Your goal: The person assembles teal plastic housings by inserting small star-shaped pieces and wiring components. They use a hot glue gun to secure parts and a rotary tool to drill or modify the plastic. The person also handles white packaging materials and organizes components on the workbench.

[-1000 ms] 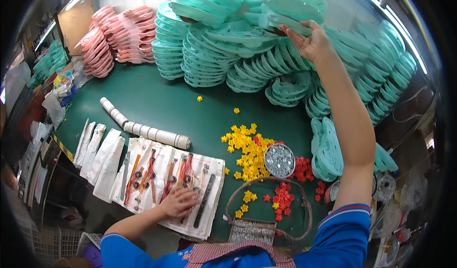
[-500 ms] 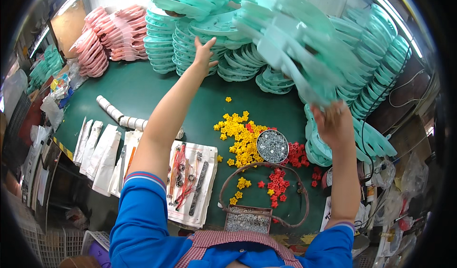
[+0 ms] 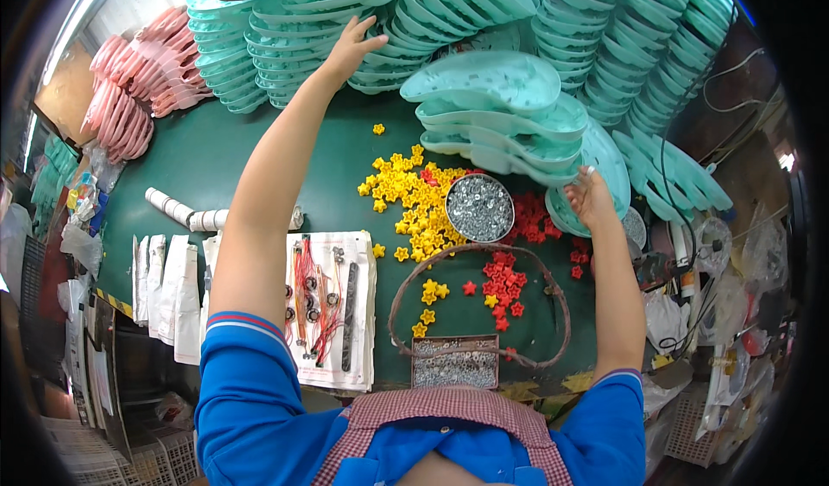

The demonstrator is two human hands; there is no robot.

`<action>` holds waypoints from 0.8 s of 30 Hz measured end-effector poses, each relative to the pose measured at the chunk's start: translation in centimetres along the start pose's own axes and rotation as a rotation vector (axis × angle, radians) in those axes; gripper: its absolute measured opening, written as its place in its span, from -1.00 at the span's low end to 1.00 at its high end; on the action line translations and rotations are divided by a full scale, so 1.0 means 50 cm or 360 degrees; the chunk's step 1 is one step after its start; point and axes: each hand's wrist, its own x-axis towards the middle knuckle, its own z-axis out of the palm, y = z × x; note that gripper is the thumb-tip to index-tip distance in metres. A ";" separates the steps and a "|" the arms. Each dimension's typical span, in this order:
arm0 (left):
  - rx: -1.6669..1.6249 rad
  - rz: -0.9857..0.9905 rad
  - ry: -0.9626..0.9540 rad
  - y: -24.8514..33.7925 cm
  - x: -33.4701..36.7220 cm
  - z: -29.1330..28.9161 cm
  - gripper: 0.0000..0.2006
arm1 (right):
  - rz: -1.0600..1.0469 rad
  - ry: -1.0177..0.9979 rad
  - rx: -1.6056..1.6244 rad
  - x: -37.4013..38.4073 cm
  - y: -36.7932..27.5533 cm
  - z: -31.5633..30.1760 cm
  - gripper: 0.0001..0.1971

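My left hand (image 3: 351, 50) reaches far forward with its fingers spread, against or just in front of the stacked teal plastic shells (image 3: 449, 11). It holds nothing. Nearer to me, a tilted stack of several wide teal plastic shells (image 3: 492, 84) extends over the table's right half. At that stack's lower right end is my right hand (image 3: 591, 199), its fingers bent at the rim; part of the grip is hard to make out. Beneath and behind this hand, another teal shell (image 3: 607, 162) shows.
Yellow star pieces (image 3: 414, 196) and red star pieces (image 3: 503, 283) surround a round tin of small metal parts (image 3: 480, 208). Closer in are a brown hoop (image 3: 566, 313) and a box of metal bits (image 3: 455, 365). Wired parts (image 3: 319, 300) lie on papers; pink shells (image 3: 164, 63) stand far left.
The blurred teal stack has come down and nearer to me, with my right hand at its end. My left hand stays spread by the far stacks. The whole view has shifted.
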 end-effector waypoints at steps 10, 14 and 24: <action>-0.0096 -0.0385 -0.0046 -0.038 -0.308 0.085 -0.60 | -0.2415 0.0055 -0.2091 0.072 -0.114 0.225 -0.72; 0.0417 -0.0303 -0.0383 -0.011 -0.523 0.163 -0.65 | -0.1521 0.0015 -0.3013 0.112 -0.068 0.291 -0.65; 0.0700 -0.0647 -0.0454 0.053 -0.743 0.223 -0.57 | -0.2147 0.0092 -0.2779 0.219 -0.105 0.256 -0.73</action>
